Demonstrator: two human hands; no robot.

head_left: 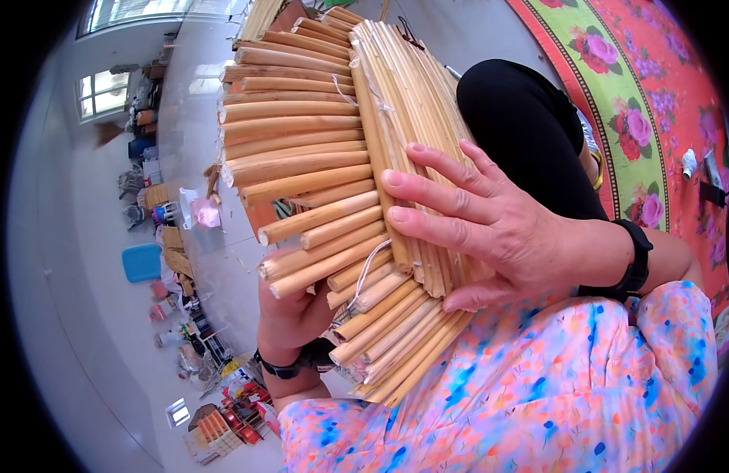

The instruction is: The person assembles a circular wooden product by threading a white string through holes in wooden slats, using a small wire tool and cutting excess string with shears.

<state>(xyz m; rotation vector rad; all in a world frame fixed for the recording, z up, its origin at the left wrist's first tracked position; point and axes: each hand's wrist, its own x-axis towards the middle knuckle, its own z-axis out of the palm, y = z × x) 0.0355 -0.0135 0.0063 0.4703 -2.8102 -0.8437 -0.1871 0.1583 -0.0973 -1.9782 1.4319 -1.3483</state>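
Resting on smooth, round tan stalks [301, 167], right hand [479, 213] is splayed. Left hand [284, 319] sits beneath; can't tell closure. White cord [368, 266] crosses them.

You wear this fisheye on your head, the left of a side-by-side pair. It faces down, close above the stick bundle [301, 170], bending straight edges toward its rim; the floor [232, 276] lies farther off, and the left edge of the floral cloth [636, 118] shows curved.
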